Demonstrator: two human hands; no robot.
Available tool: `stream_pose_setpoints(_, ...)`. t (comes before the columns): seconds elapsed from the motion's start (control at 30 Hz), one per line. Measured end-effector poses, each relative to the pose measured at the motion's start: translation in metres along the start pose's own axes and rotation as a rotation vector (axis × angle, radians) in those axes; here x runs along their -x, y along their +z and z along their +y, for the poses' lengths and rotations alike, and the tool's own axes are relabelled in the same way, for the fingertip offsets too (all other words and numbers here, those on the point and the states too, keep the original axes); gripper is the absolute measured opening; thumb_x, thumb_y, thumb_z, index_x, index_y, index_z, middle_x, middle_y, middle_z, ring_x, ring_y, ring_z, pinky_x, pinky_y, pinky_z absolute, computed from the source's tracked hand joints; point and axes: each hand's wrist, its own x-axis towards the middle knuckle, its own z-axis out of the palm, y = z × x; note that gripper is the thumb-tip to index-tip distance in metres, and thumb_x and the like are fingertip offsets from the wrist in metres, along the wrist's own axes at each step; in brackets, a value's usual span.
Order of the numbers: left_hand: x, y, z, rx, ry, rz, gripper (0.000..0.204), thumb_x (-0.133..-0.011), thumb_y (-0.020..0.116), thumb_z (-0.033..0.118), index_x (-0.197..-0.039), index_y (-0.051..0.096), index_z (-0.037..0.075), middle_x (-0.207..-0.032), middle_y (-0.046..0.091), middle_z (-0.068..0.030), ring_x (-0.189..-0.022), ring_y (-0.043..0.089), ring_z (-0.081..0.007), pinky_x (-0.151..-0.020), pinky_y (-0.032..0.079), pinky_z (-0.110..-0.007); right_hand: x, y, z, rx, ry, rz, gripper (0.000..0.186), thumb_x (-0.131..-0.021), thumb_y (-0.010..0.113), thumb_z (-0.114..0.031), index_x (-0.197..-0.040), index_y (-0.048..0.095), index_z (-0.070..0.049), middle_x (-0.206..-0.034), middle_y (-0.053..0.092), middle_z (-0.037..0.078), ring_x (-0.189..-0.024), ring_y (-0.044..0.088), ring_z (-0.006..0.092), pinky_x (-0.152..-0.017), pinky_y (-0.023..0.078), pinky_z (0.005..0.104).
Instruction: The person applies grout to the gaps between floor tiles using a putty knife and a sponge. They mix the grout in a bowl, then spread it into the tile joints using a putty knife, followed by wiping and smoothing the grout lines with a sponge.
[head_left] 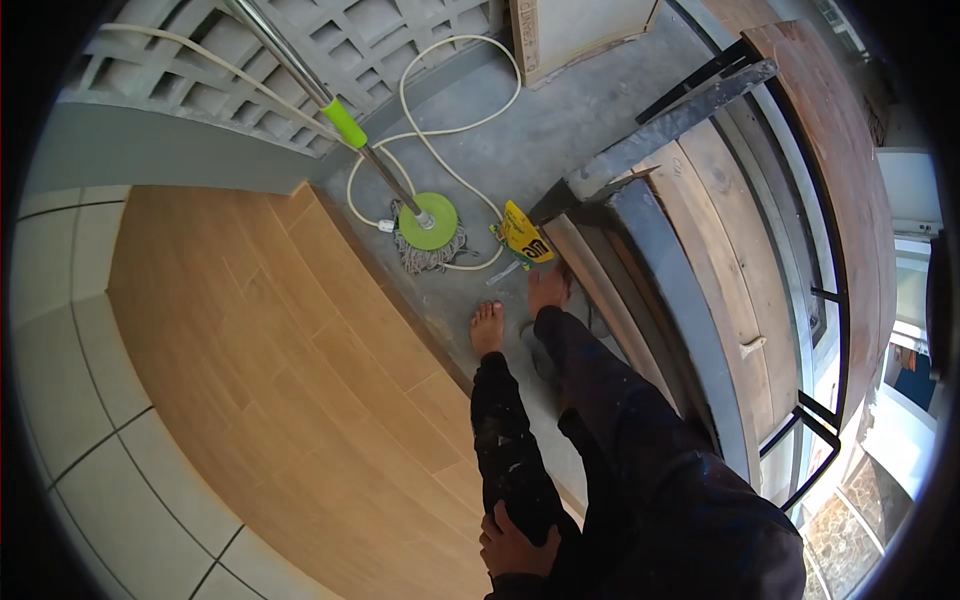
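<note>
Grey concrete floor [570, 120] beside wood-look tiles [280, 330]. Reaching low with right hand [548, 289], just beside a yellow packet [525, 234] on the concrete between mop [430, 236] and boards [705, 235]; cannot tell its grip, with fingers partly hidden. Resting left hand [516, 544], loosely spread and empty, on black-clad knee [535, 503].

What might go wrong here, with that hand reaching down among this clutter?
The right hand is beside a brown board in a stack; if that shifts, fingers might get pinched. The looped white cord lies ahead of the bare foot and could snag a step. A tug on it might topple the mop.
</note>
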Motion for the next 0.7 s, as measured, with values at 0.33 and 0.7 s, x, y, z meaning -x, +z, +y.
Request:
stream_pose_setpoints(0.33, -0.062, -0.115, -0.009, -0.148, 0.044, -0.106, 0.104, -0.07, 0.087, 0.051, -0.15, 0.035, 0.01, -0.142, 0.046, -0.0189, -0.129, 0.054, -0.039, -0.101, 0.051, -0.054, -0.025, 0.007, -0.01, 0.094, -0.373, -0.255, 0.011, -0.089, 0.062, -0.012, -0.094, 0.07, -0.008, -0.09, 0.07, 0.015, -0.087, 0.067, 0.0396, -0.087, 0.048, 0.0502)
stream_pose_setpoints(0.7, -0.12, -0.165, 0.0, -0.558, 0.836, 0.006, 0.078, -0.078, 0.083, 0.045, -0.139, 0.056, 0.004, -0.138, 0.055, -0.0221, -0.128, 0.055, -0.0403, -0.108, 0.048, -0.051, 0.22, -0.391, 0.011, -0.19, -0.29, -0.301, 0.014, -0.095, 0.064, -0.023, -0.105, 0.068, -0.013, -0.099, 0.073, 0.012, -0.097, 0.071, 0.0319, -0.097, 0.045, 0.0469)
